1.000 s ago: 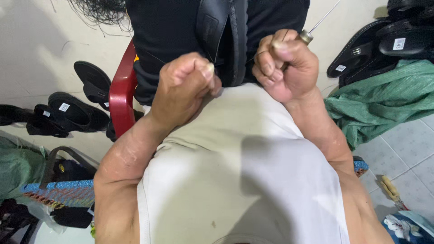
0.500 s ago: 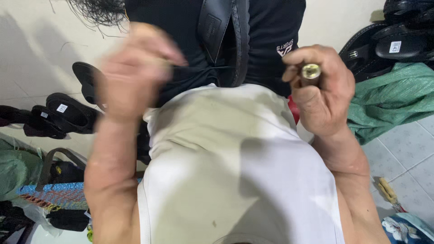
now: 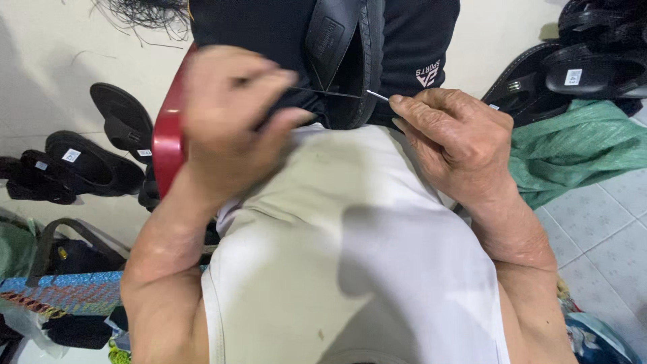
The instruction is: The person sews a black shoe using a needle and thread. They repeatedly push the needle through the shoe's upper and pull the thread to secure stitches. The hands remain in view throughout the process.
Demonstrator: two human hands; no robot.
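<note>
Your left hand (image 3: pixel 226 125) is blurred, its fingers curled tight around a dark thread (image 3: pixel 323 92) that runs taut from them across to your right hand (image 3: pixel 458 138). Your right fingers are closed on a thin metal needle (image 3: pixel 377 96), whose tip pokes out just beyond your fingertips. The thread passes in front of a black sandal (image 3: pixel 350 54) standing upright between your knees, just past both sets of fingers; your white shirt (image 3: pixel 350 269) blocks everything below your wrists. Left of your left fingers is a red stool edge (image 3: pixel 167 145). Beyond it, three black sandals (image 3: pixel 81 162) lie on the pale tiled floor (image 3: pixel 593 229). Right of your right fingers is a crumpled green cloth (image 3: pixel 579 152), with two more dark sandals (image 3: pixel 586 67) behind it
</note>
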